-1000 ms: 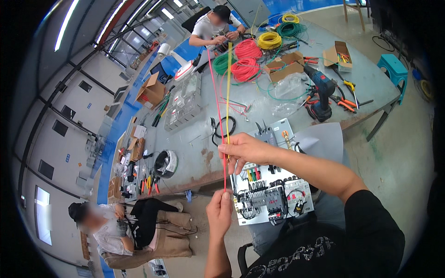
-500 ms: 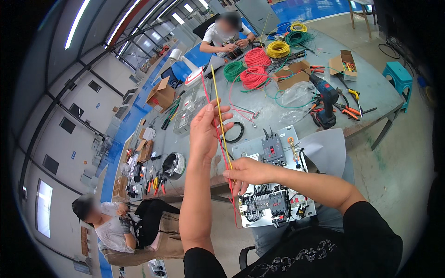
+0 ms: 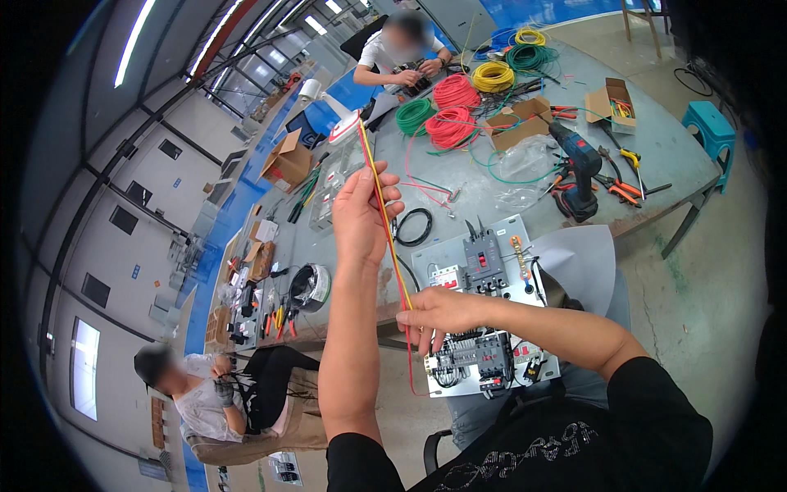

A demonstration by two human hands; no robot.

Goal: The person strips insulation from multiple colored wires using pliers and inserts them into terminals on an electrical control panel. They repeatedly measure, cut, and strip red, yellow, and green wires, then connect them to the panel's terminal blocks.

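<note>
A yellow wire (image 3: 398, 264) and a red wire (image 3: 408, 348) run side by side between my two hands. My left hand (image 3: 365, 209), raised over the table, is closed round their upper stretch, with the wire ends sticking up above it. Lower down, my right hand (image 3: 443, 312) pinches both wires between thumb and fingers. Below that hand the red wire droops towards a mounting plate (image 3: 459, 387), which lies across my lap. The plate carries a large breaker (image 3: 484, 258), a white switch block (image 3: 447, 279) and contactors (image 3: 493, 361); my right hand covers part of it.
On the grey table (image 3: 492, 205) are red wire coils (image 3: 451, 127), a cordless drill (image 3: 578, 168), an open box (image 3: 611, 107) and a black cable loop (image 3: 412, 227). One person (image 3: 402, 53) works across the table, another (image 3: 205, 394) sits at left. A teal stool (image 3: 709, 131) stands at right.
The upper wire ends, apart before, now lie close together. My left hand has shifted slightly left. My right hand keeps its pinch at nearly the same place.
</note>
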